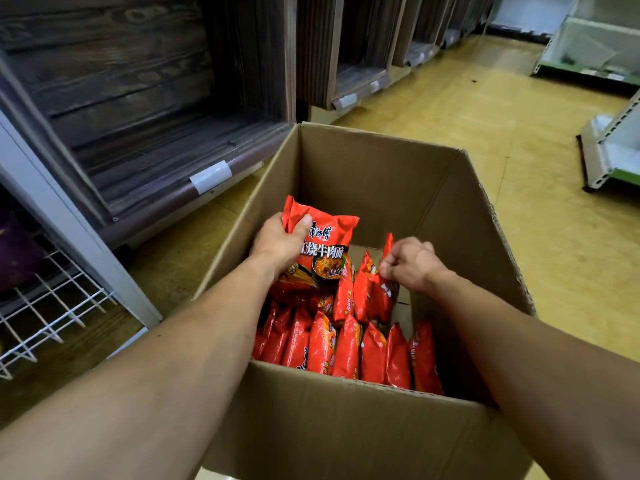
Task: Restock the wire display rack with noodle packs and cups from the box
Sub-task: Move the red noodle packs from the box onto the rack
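Reaching down from the near edge, two bare forearms extend into an open brown cardboard box (346,403) standing on the floor. Item: row of red foil noodle packs (346,348), on edge, side by side against the box's near wall. Item: left hand (277,242), wrist bent inward, fingers curled under and thumb pressed on top of one red noodle pack with a printed bowl picture (322,244), held face-up above the others near the left wall. Item: right hand (410,263), knuckles up, fingertips pinching the top seam of an upright red pack (381,296) that stands among others mid-box. Item: white wire display rack (45,306), left of the box, with a purple shape behind it, blurred. Beyond: dark wood-grain shelf bays (138,98) with white label strips, yellow vinyl floor (485,116), and white metal shelving (609,147) at far right.
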`<state>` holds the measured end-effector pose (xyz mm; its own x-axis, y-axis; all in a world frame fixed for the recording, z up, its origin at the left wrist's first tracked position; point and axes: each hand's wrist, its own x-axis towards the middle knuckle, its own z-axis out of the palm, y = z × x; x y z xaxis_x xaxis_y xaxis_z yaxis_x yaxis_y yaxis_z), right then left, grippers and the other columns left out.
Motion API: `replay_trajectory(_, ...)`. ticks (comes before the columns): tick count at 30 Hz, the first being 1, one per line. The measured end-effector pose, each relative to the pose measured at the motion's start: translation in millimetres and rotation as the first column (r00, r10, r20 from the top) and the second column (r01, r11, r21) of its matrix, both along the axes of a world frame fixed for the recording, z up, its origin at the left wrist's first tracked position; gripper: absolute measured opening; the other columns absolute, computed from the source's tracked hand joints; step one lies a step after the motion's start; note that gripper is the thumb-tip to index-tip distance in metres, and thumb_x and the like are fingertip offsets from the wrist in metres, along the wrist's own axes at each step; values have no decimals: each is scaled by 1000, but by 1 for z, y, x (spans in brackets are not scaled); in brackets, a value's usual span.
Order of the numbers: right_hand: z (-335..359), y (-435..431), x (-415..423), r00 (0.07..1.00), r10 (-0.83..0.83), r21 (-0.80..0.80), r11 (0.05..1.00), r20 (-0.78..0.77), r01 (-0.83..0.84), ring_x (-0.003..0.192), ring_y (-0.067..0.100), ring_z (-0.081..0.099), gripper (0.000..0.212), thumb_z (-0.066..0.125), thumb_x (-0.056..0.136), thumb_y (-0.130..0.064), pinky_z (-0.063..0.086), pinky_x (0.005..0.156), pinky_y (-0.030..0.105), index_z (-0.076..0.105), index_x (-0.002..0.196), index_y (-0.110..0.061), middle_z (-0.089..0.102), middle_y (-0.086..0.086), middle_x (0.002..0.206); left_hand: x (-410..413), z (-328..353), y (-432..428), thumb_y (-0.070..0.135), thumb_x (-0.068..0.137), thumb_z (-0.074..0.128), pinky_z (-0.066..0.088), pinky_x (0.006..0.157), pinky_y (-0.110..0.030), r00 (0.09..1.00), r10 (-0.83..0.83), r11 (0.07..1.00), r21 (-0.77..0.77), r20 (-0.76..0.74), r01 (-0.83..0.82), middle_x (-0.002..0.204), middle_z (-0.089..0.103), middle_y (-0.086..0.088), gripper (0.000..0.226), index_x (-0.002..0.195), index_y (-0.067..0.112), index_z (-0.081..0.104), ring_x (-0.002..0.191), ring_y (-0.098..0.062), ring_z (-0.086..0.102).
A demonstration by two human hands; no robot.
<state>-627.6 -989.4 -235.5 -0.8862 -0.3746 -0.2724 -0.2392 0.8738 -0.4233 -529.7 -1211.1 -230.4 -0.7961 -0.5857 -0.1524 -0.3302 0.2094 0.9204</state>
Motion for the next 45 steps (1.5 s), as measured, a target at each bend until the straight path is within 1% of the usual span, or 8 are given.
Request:
replay_trajectory(5,18,-10,-6,994,109,-124,986,-20,-110,147,16,25,27,76,82,-19,13,120,30,72,59,-32,57,-3,141,4,10,4,41,99,61,54,97,-38,999,4,998,58,-52,-1,107,73,-3,26,113,20,67,101,-24,69)
replay_trajectory(7,30,-14,-2,990,140,-177,974,-2,-138,139,17,42,27,74,85,-14,29,119,35,71,63,-30,62,0,134,5,14,6,39,100,60,53,96,-36,997,-8,998,62,-74,12,104,72,-1,21,111,22,67,100,-22,69)
replay_trajectory(10,48,-22,4,989,149,-273,951,-11,-146,107,16,64,19,71,88,-12,51,89,26,69,74,-24,72,0,108,8,18,8,40,99,61,54,94,-34,995,-24,996,82,-97,32,102,73,0,18,107,25,66,94,-18,69)
replay_trajectory(12,56,-27,7,988,148,-312,937,-52,-157,95,13,64,14,69,89,-14,49,77,23,70,78,-22,71,-4,95,8,19,8,40,99,61,55,95,-38,994,-36,994,100,-108,47,99,74,3,17,106,25,67,93,-17,70)
replay_trajectory(23,81,-59,26,979,192,-483,852,-72,-202,90,11,68,9,65,97,-29,54,74,30,65,88,-28,71,-3,94,14,25,7,51,95,62,56,97,-46,996,-60,968,241,-66,75,95,79,0,29,104,26,74,92,-22,75)
replay_trajectory(32,82,-71,31,986,79,-457,879,-146,-138,87,10,68,12,67,95,-35,57,84,41,62,85,-30,71,-7,85,28,43,6,99,57,49,54,98,-48,973,-231,881,422,-7,212,106,77,-11,99,115,23,74,100,-30,74)
replay_trajectory(39,78,-70,29,991,-20,-489,871,-133,-48,88,13,68,13,75,88,-36,58,85,44,65,83,-28,71,-7,84,33,43,14,36,82,81,54,101,-50,943,-318,861,387,-95,330,109,76,-11,47,123,17,67,103,-30,74)
replay_trajectory(45,75,-70,26,990,-53,-517,855,-132,-23,91,14,68,12,74,88,-39,58,85,44,66,85,-30,71,-8,89,31,46,18,38,89,73,60,87,-37,977,-198,934,290,-74,211,100,78,-4,30,113,21,71,92,-21,75)
